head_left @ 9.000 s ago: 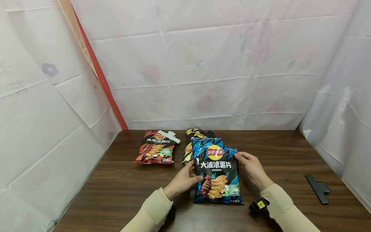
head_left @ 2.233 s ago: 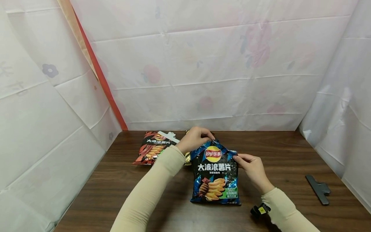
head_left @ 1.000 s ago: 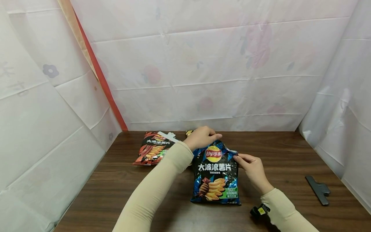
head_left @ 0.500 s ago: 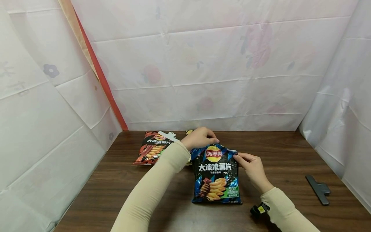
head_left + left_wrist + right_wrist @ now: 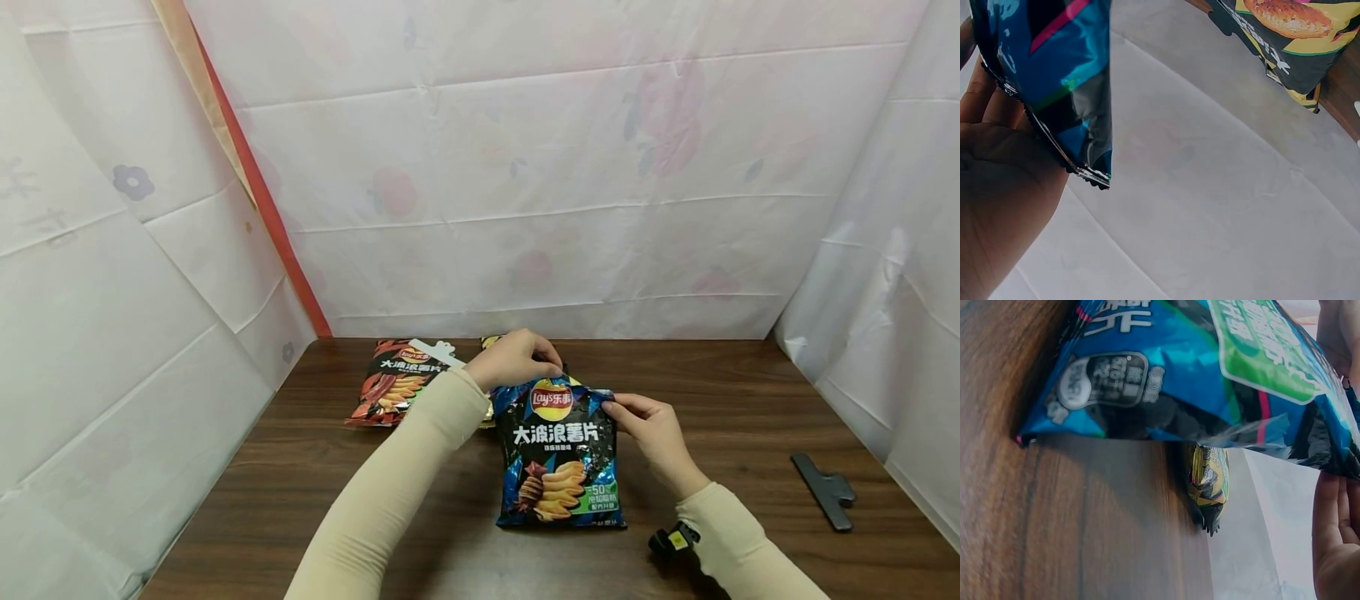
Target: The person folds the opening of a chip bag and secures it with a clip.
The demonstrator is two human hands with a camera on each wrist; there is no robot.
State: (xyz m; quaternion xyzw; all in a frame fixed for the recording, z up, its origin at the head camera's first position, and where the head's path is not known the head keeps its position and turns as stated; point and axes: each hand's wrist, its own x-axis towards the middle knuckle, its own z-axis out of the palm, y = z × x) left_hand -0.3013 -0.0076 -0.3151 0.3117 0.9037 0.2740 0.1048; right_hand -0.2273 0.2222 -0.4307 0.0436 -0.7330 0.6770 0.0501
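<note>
A blue-and-black bag of potato chips (image 5: 558,450) stands near the middle of the table, front towards me, its top edge crumpled. My left hand (image 5: 517,358) reaches over from the left and pinches that top edge. At the upper right corner, my right hand (image 5: 656,437) holds the bag between thumb and fingers. The left wrist view shows the bag's side (image 5: 1075,75) with the left fingers behind it. In the right wrist view the bag's lower end (image 5: 1147,394) is close to the wood, and the right hand (image 5: 1338,550) is at the far end.
A red chip bag (image 5: 393,387) with a white clip (image 5: 435,352) across its top lies back left. Behind the left hand is a yellow-and-black chip bag (image 5: 1291,47), mostly hidden in the head view. A dark grey bag clip (image 5: 823,490) lies at right on the wooden table (image 5: 720,375).
Since the oldest frame, my left hand has gone from the bag's left side up to its top edge, which has been lowered and crumpled. My right hand stays at the right corner.
</note>
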